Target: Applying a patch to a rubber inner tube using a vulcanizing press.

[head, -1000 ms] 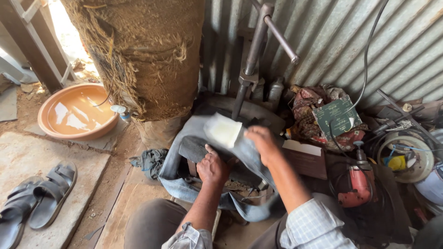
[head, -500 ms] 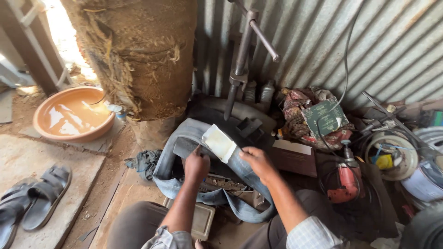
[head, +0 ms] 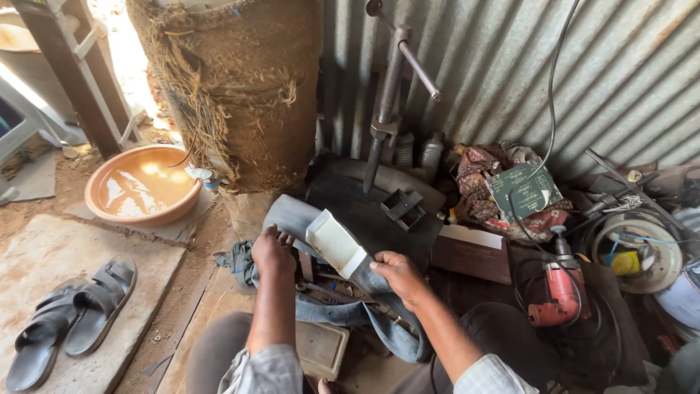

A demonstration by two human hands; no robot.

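A grey rubber inner tube [head: 292, 215] loops over a low workbench in front of me. My left hand [head: 271, 250] grips its left side, fingers curled over the rubber. My right hand [head: 397, 274] holds the tube further right, just below a white rectangular patch-like piece [head: 333, 241] that stands bent up off the tube between my hands. The tube's lower loop [head: 379, 328] hangs down by my knees.
A metal press with a long lever [head: 390, 87] stands behind the tube. A red power drill [head: 560, 292], a cable reel [head: 634, 252] and rags clutter the right. An orange basin of water [head: 142, 186] and dark sandals [head: 73, 310] lie left. Corrugated metal wall [head: 510, 66] behind.
Both hands have shifted lower and closer along the tube, and the white piece now stands between them. The view has tilted down slightly.
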